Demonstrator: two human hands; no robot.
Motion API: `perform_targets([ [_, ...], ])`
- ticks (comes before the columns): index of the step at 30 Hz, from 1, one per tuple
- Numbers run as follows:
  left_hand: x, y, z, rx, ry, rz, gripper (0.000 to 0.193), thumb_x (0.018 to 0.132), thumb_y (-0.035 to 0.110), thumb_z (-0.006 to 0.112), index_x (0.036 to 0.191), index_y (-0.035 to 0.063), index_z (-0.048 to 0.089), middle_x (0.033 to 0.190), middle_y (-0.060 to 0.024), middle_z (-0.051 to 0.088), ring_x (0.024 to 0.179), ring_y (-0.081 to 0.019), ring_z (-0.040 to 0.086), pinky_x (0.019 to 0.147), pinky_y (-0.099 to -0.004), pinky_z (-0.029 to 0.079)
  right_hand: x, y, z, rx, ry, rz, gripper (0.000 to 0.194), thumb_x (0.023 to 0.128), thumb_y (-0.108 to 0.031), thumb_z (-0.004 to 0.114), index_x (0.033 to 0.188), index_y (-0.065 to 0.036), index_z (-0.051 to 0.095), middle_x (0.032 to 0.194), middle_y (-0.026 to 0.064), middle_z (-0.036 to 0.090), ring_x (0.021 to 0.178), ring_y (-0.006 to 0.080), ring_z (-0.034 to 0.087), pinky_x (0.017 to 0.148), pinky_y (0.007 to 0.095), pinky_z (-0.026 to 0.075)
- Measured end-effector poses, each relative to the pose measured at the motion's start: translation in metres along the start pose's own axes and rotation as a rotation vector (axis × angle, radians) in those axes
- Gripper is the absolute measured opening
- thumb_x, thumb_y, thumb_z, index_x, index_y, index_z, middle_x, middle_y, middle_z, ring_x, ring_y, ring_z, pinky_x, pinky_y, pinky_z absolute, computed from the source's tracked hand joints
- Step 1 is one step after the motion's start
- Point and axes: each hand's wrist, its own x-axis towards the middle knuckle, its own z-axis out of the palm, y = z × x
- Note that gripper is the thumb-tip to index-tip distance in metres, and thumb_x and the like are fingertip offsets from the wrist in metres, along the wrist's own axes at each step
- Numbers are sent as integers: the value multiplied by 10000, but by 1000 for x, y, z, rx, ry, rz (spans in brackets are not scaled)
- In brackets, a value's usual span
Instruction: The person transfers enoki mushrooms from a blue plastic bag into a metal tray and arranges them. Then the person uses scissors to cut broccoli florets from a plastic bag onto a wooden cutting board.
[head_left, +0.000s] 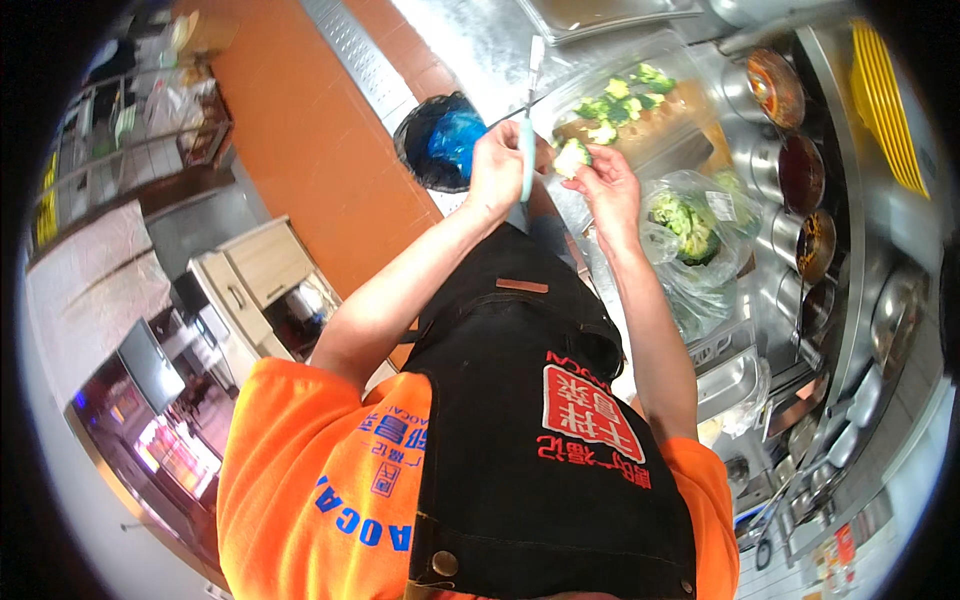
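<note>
My left hand (499, 166) grips a knife (527, 154) with a pale mint-green handle, its narrow blade pointing away from my body. A small broccoli floret (572, 158) is pinched between the thumb and fingers of my right hand (611, 191), close beside the knife. Beyond it, several cut broccoli florets (616, 105) lie in a clear plastic container (701, 56) on the steel counter. To the right of my right hand, a larger head of broccoli (684, 225) sits in a clear plastic bag (671, 289).
A bin (409, 142) lined with a black bag stands on the floor below my left hand, blue plastic inside. Pots of sauce (776, 90) line the counter's right side. A metal pan (724, 386) is nearer me, and yellow ridged trays (889, 112) are at far right.
</note>
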Motion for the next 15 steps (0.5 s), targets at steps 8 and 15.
perform_targets([
  [8, 42, -77, -174, 10, 277, -73, 216, 755, -17, 717, 898, -14, 555, 789, -127, 657, 660, -193, 638, 608, -304, 540, 0, -10, 4, -56, 45, 72, 322, 876, 32, 605, 1193, 8, 555, 1066, 133, 646, 836, 166, 655, 752, 292, 556],
  [15, 126, -181, -294, 288, 287, -73, 181, 832, 122, 627, 955, -11, 612, 804, -126, 650, 786, -250, 644, 720, -389, 514, 11, -16, 20, -182, 24, 74, 367, 857, 2, 652, 1215, 34, 575, 1117, 111, 635, 939, 148, 628, 772, 265, 543],
])
